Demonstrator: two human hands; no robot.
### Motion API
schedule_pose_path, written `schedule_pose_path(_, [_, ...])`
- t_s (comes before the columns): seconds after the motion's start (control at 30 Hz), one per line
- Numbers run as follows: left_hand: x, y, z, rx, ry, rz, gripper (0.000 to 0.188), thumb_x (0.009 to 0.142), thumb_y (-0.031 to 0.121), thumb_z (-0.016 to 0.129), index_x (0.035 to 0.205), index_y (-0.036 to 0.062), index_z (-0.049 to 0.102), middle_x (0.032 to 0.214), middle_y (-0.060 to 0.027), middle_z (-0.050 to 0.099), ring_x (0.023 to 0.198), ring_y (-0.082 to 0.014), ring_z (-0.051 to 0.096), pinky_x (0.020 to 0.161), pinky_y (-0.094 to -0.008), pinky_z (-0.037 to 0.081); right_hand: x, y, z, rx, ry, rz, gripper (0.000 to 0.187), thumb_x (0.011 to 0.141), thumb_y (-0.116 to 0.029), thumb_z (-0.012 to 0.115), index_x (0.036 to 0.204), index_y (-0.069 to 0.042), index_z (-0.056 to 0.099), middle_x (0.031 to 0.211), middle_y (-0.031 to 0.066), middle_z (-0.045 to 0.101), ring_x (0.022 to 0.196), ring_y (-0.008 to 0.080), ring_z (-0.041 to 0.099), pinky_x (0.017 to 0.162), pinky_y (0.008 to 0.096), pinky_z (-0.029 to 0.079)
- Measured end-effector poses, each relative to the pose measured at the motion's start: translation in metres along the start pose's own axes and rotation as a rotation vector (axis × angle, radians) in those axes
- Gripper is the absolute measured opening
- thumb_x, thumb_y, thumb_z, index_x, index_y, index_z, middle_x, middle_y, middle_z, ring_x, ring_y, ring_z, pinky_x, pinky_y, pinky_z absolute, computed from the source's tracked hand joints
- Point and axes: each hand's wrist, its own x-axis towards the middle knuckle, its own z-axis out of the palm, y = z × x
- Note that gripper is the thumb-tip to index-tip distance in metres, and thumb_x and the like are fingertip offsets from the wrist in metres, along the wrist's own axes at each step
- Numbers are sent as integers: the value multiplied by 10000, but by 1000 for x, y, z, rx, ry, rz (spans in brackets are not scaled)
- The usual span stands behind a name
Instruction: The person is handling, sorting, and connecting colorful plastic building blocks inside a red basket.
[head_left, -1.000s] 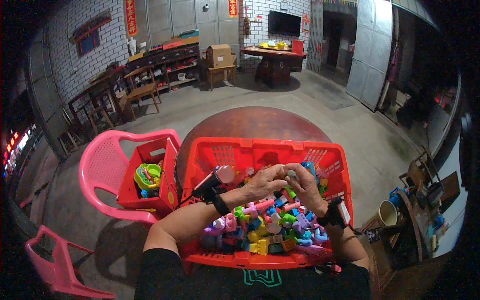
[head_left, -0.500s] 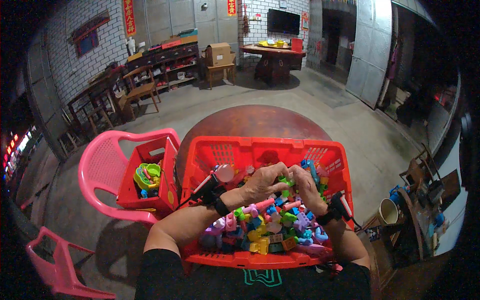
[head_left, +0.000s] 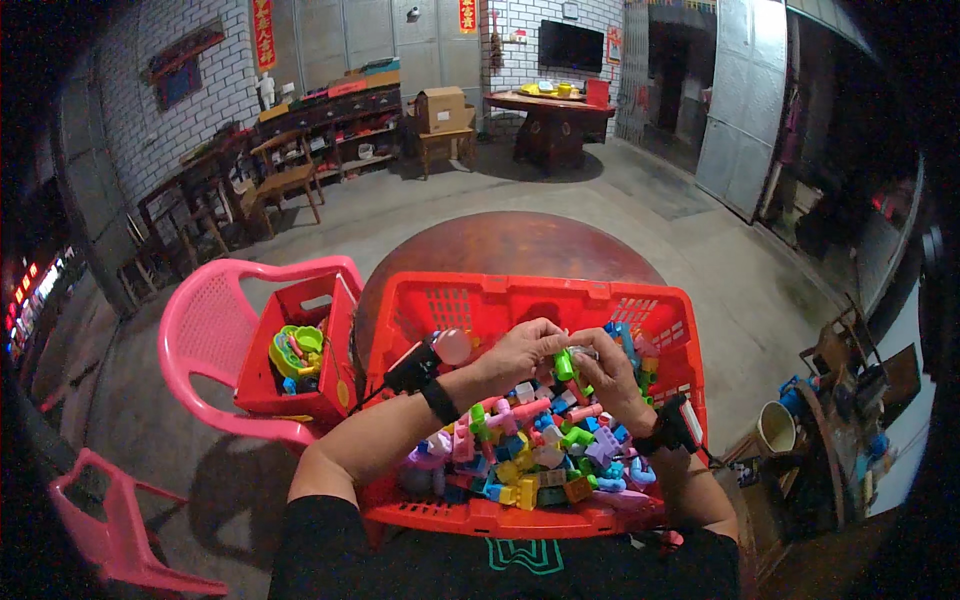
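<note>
Over a large red plastic crate (head_left: 540, 288), my two hands meet around a bright green toy piece (head_left: 564, 366). My left hand (head_left: 522, 356) pinches at its upper end with thumb and forefinger. From the other side, the bent fingers of my right hand (head_left: 612, 380) close on the same piece, beside something small and whitish that I cannot make out. Below them the crate holds a heap of mixed toy blocks (head_left: 550, 445), in pink, yellow, blue, purple and green. My hands hide some of the heap's far part.
The crate rests on a round brown table (head_left: 510, 235). To its left, a pink plastic chair (head_left: 205, 330) carries a smaller red basket (head_left: 290, 400) with green and yellow toys (head_left: 297, 350). Another pink chair (head_left: 110, 525) stands nearer left. A pale bucket (head_left: 776, 426) is at the right.
My left hand has shifted slightly left and its fingers now pinch higher. The green piece hangs more in the open between my hands.
</note>
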Motion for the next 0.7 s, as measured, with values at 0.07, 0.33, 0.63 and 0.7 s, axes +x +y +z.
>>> schedule_pose_path(0.07, [-1, 0, 2, 167, 72, 104, 225, 910, 259, 559, 991, 62, 487, 813, 13, 523, 686, -79, 501, 605, -253, 436, -2, -11, 5, 101, -14, 81, 177, 940, -185, 478, 1049, -45, 481, 803, 0, 503, 674, 61, 487, 575, 204, 400])
schedule_pose_path(0.33, [-11, 4, 17, 1030, 91, 813, 242, 778, 146, 659, 972, 70, 536, 852, -73, 566, 752, -232, 567, 658, -310, 467, -1, -23, -4, 613, -105, 355, 193, 962, -265, 428, 976, -75, 460, 722, -25, 454, 565, 53, 399, 491, 182, 312])
schedule_pose_path(0.63, [-15, 21, 13, 1441, -63, 1263, 232, 729, 111, 616, 960, 103, 598, 1032, -63, 597, 859, -241, 569, 768, -341, 487, -2, -6, -2, 1005, -159, 490, 150, 935, -241, 482, 1005, -109, 489, 787, -21, 524, 624, 94, 526, 499, 222, 419])
schedule_pose_path(0.7, [-13, 19, 13, 1433, -62, 1338, 218, 724, 123, 613, 942, 112, 605, 1038, -62, 595, 869, -240, 565, 775, -343, 488, -2, -6, 4, 631, -136, 438, 137, 923, -223, 514, 1007, -117, 490, 777, -25, 534, 613, 77, 536, 457, 211, 422])
